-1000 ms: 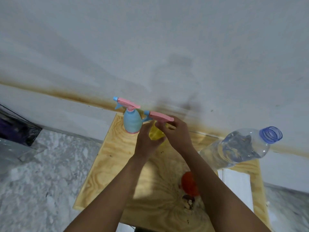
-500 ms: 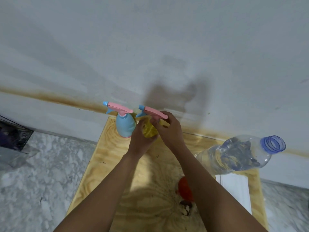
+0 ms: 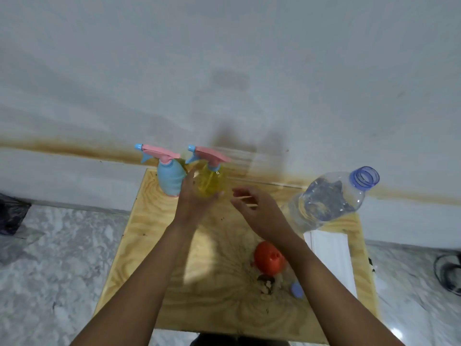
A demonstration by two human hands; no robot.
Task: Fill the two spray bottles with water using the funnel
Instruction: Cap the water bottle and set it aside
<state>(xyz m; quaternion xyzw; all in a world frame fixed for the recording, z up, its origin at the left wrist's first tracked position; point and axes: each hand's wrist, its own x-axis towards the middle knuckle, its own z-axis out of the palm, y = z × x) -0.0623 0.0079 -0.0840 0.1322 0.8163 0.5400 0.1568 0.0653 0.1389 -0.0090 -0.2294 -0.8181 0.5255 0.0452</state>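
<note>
Two spray bottles with pink heads stand at the far edge of the wooden table (image 3: 149,245), by the wall. The blue spray bottle (image 3: 171,181) is on the left and the yellow spray bottle (image 3: 210,183) stands just right of it. My left hand (image 3: 193,201) grips the yellow bottle's lower body, fingers on its left side and thumb on its right. My right hand (image 3: 257,211) hovers to the right of that bottle with loose fingers, holding nothing. An orange funnel (image 3: 269,258) lies on the table beneath my right forearm.
A large clear water bottle (image 3: 329,198), uncapped and partly filled, stands at the table's right. A white strip (image 3: 329,255) lies in front of it. A small blue cap (image 3: 296,290) and some debris sit near the funnel. Marble floor surrounds the table.
My right hand has come off the yellow bottle's pink spray head and drawn back to the right. My left hand still holds the bottle.
</note>
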